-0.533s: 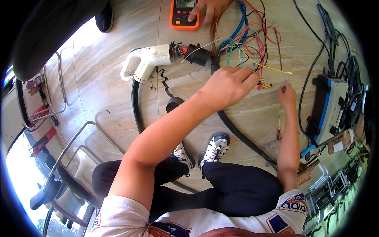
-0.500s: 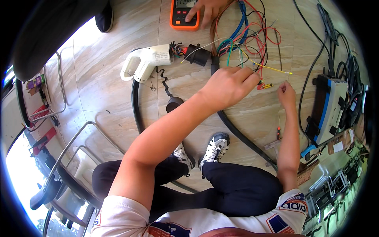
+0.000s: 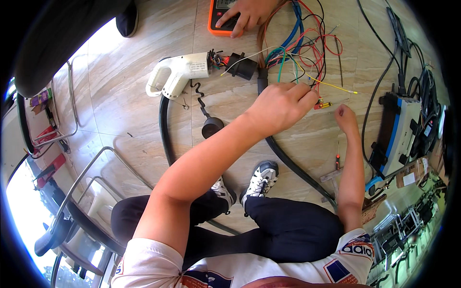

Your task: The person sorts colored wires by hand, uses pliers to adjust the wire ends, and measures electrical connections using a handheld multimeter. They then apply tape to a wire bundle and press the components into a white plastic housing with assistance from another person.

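My left hand (image 3: 284, 108) reaches over the loose wire ends, its fingers pinched together. What they grip is hidden, though thin wires run up to the fingertips. Just past those fingertips lies a small red-and-yellow piece (image 3: 323, 105). A yellow wire (image 3: 336, 86) stretches right from the bundle to a bright tip. To the right of that, my right hand (image 3: 346, 119) is closed, and anything in its fingers is too small to make out. The thick black cable (image 3: 293, 158) passes under my left wrist, its red, black, blue and green wires (image 3: 307, 48) fanned out above.
Another person's hand (image 3: 247, 14) rests on an orange handheld meter (image 3: 224, 31). A white charging-gun handle (image 3: 185, 72) lies left, its wires running to a black connector (image 3: 242, 66). On the right are a screwdriver (image 3: 337, 162), a grey-blue case (image 3: 398, 134) and a metal chair frame (image 3: 103, 153) at left.
My right hand has drawn slightly back toward me, away from the yellow wire's tip. My left hand has barely shifted. The other person's hand has slid left across the meter.
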{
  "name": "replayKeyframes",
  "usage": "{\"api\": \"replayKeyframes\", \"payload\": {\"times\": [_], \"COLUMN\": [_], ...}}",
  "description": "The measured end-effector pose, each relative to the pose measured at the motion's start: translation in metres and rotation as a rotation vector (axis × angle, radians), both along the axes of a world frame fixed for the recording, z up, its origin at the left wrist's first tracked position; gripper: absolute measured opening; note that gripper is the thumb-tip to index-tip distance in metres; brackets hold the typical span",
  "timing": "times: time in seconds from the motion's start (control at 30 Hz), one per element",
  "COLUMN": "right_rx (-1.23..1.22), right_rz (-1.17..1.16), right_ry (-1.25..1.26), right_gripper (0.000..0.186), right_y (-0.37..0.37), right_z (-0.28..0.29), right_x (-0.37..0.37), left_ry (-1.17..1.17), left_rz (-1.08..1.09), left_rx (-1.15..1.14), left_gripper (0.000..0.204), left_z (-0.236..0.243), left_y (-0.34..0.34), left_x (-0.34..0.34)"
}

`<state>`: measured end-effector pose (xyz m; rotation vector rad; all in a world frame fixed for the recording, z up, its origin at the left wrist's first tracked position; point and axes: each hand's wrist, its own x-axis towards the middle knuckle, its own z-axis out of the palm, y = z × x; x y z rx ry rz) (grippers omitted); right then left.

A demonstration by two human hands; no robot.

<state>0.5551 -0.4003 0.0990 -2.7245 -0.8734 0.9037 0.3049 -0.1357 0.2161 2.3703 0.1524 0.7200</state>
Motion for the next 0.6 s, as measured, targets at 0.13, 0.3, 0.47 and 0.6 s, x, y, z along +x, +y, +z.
{"api": "replayKeyframes", "payload": {"times": [0.13,0.3,0.47,0.6], "right_rx": [-0.181,-0.266,-0.246,-0.208], "right_rz": [0.052,0.063,0.057,0.108], "right_ry": [0.043,0.127,0.102,0.063], "right_gripper": [0.016,0.024,0.039,0.041], "right_y": [-0.028,-0.046,-0.039,-0.033], "right_z": [-0.027,-0.038,-0.028,-0.025], "right_x": [0.008,0.008,0.001,-0.002], "left_ry": [-0.003,0.009,0.02,0.013], "left_rz": [0.007,0.01,-0.001,-0.003], "left_rx": [-0.012,-0.018,-0.035,-0.032], "left_gripper": [0.027,0.027,0.026,0.026], "left_z": [0.0,0.001,0.002,0.002], "left_y": [0.0,-0.001,-0.002,-0.003], "left_x": [0.0,-0.001,0.0,0.001]}}
